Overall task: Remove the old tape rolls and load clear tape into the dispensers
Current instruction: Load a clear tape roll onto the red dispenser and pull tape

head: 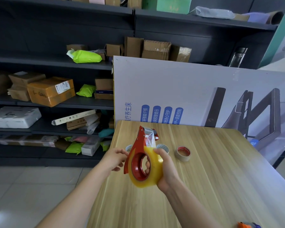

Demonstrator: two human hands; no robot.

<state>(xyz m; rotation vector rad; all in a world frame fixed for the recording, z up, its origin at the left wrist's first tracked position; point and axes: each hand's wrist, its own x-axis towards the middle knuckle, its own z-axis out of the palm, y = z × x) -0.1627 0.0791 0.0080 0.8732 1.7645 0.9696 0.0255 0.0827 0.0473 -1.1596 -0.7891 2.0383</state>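
A red tape dispenser (139, 145) with a thick yellowish clear tape roll (155, 171) on its hub is held up above the wooden table (212, 178). My right hand (167, 170) grips the roll from the right, fingers showing through the hub. My left hand (113, 159) touches the dispenser's red side plate with its fingertips. A strip of clear tape runs up to the dispenser's head. On the table behind lie a brown tape roll with a red core (183, 153) and two pale rolls (163, 148), (128, 148), partly hidden.
A large printed board (196, 89) stands against the table's far edge. Dark shelves (48, 102) full of parcels and boxes fill the left. An orange object (247, 225) pokes in at the table's bottom right corner. Tiled floor lies left of the table.
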